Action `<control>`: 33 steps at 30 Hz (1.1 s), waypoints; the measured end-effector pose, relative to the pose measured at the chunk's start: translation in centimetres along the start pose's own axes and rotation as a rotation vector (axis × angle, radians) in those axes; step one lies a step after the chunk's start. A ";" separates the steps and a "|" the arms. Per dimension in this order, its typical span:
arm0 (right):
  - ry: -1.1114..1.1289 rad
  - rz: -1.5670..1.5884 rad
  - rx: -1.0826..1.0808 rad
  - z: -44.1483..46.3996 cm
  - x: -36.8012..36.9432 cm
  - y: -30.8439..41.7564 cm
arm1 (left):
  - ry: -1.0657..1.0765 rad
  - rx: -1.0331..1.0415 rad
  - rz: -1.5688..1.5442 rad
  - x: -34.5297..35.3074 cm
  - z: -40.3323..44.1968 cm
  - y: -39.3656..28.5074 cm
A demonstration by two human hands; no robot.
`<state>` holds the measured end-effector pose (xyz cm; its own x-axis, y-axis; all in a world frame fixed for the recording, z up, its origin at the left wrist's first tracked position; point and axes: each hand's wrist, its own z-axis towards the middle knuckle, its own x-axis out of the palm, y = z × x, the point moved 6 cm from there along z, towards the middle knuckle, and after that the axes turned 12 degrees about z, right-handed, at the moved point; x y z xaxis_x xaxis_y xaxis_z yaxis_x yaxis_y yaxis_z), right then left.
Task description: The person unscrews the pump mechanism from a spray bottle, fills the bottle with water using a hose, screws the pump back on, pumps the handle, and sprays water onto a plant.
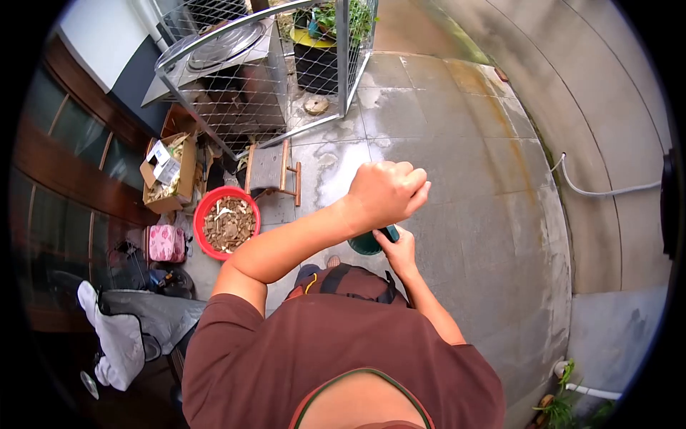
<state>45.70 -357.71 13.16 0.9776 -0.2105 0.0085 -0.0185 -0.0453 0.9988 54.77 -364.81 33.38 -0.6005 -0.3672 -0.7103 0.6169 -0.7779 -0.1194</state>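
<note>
My left hand (389, 191) is raised in front of my chest, its fingers curled into a fist. Whatever it may hold is hidden from this angle. Below and slightly right of it, my right hand (400, 252) is closed around the handle of a dark green container (365, 244). Only part of that container shows, since my left wrist and forearm pass above it, and its contents cannot be made out.
To the left, a red basin (199, 232) holds brown pieces. Near it stand a small stool (267, 169), a cardboard box (187, 170) and a pink patterned bag (166, 244). A wire-mesh gate (344, 61) is ahead; a wall (600, 143) with a hose (607, 192) runs along the right.
</note>
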 end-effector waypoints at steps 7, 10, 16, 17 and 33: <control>-0.177 0.006 -0.044 9.7 -2.3 3.1 | -0.036 0.200 0.075 10.6 3.1 4.7; -0.201 -0.037 -0.036 14.4 -3.3 4.5 | -0.026 0.258 0.074 13.5 5.4 7.2; -0.180 0.051 -0.053 25.2 -5.0 3.5 | -0.182 0.229 0.012 14.9 18.4 11.0; -0.158 0.015 -0.096 27.5 -5.8 2.6 | -0.202 0.226 0.020 15.5 20.1 11.5; -0.046 0.025 -0.154 56.8 -13.9 6.8 | -0.236 0.159 0.101 30.3 41.2 22.8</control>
<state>20.08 -410.58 17.05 0.9664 -0.2548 0.0348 -0.0068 0.1100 0.9939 29.66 -414.68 37.66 -0.6536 -0.5406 -0.5296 0.6034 -0.7947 0.0666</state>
